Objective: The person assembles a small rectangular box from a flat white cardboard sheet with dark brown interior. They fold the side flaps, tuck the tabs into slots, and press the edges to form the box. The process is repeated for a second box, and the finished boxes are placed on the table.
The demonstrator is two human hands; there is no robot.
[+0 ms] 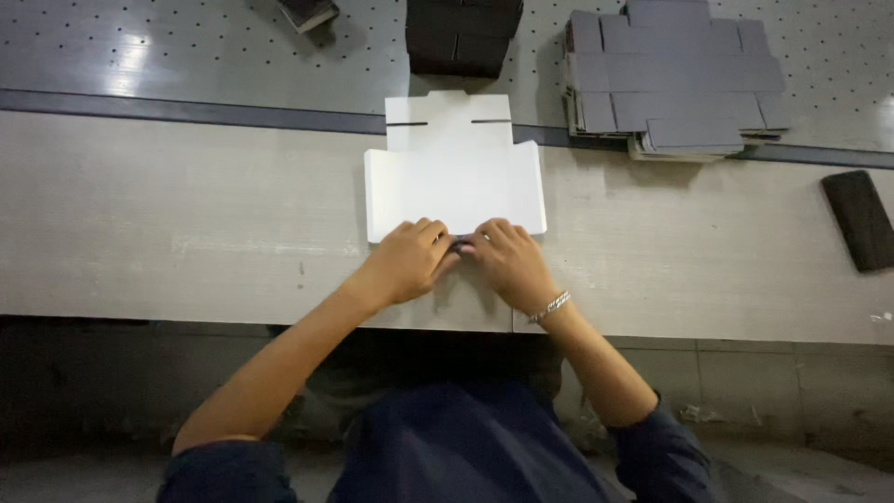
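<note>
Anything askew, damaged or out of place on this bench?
Nothing is damaged or spilled. Both hands, left hand and right hand, press the near edge of a flat white box blank that lies square. Only the stack of grey blanks is slightly fanned, and a dark flat object lies tilted near the right edge.

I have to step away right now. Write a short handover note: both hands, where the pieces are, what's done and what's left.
Left hand and right hand: both pressing the near edge of the white die-cut box blank, fingers bent over it.
Blank lies on the wooden table, side flaps partly raised, slotted far flap flat.
Stack of flat grey blanks far right; dark folded boxes behind.
Left: remaining flaps unfolded.
</note>
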